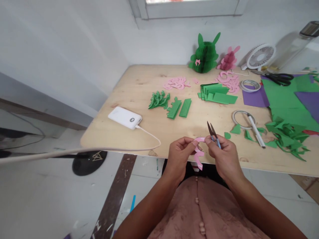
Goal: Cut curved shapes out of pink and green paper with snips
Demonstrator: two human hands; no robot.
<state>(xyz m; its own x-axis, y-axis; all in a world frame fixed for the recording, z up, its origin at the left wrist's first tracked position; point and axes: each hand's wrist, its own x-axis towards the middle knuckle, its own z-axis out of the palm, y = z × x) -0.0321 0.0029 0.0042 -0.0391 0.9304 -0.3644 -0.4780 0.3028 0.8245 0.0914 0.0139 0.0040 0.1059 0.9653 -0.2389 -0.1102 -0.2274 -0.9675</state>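
Observation:
A curved, wavy strip of pink paper [198, 160] hangs just over the table's front edge, pinched by the fingers of my left hand [179, 156]. My right hand [223, 153] touches the strip's upper end with thumb and finger. It also grips small scissors [212, 131] with blue handles, their slightly parted blades pointing away from me. Beyond my hands lie folded green paper pieces [185, 108], one with a cut, notched edge [174, 108], and a heap of curly green cutouts [159, 99]. Farther back are pink paper cutouts [176, 83].
A white power bank [125, 117] with a cable lies left. Green strips [218, 93], tape rolls [250, 86], a white pen [256, 131], green scraps [289, 136] and black scissors [279, 79] are right. Paper honeycomb figures [204, 56] and a small fan [261, 56] stand at the back.

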